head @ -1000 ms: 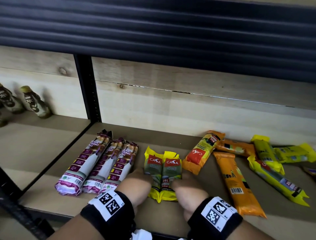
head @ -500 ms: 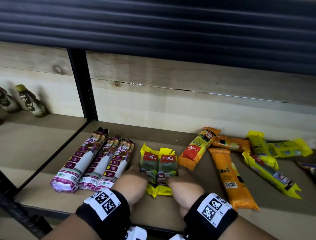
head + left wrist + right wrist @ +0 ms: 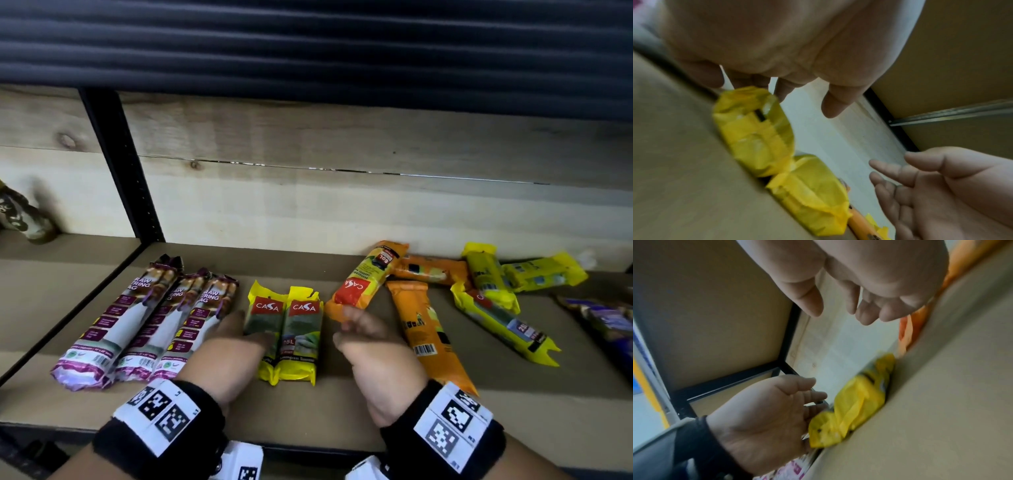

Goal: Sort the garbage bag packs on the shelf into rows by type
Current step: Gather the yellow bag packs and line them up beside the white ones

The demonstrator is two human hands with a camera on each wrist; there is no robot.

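Note:
Two yellow CASA packs [image 3: 284, 332] lie side by side on the shelf [image 3: 342, 411], just right of a row of three purple-and-white packs [image 3: 137, 325]. My left hand [image 3: 246, 329] sits at the left edge of the yellow pair, fingers relaxed and holding nothing; the left wrist view shows its fingers [image 3: 830, 104] spread above a yellow pack [image 3: 756, 138]. My right hand [image 3: 356, 325] hovers empty to the right of the pair, fingers loose, by the near end of a tilted orange pack [image 3: 366, 277]. The right wrist view shows this hand [image 3: 842, 311] open above the shelf.
Two more orange packs [image 3: 424, 332] [image 3: 428, 270] and three yellow packs [image 3: 503, 329] [image 3: 486, 274] [image 3: 544, 270] lie unsorted at the right. Another purple pack [image 3: 609, 318] shows at the right edge. A black upright post [image 3: 126, 171] divides the bays; a bottle [image 3: 24, 219] stands far left.
Both hands were pressed against the sides of the two yellow packs. The right hand has lifted off and shifted right toward the orange pack; the left hand has loosened beside the pair.

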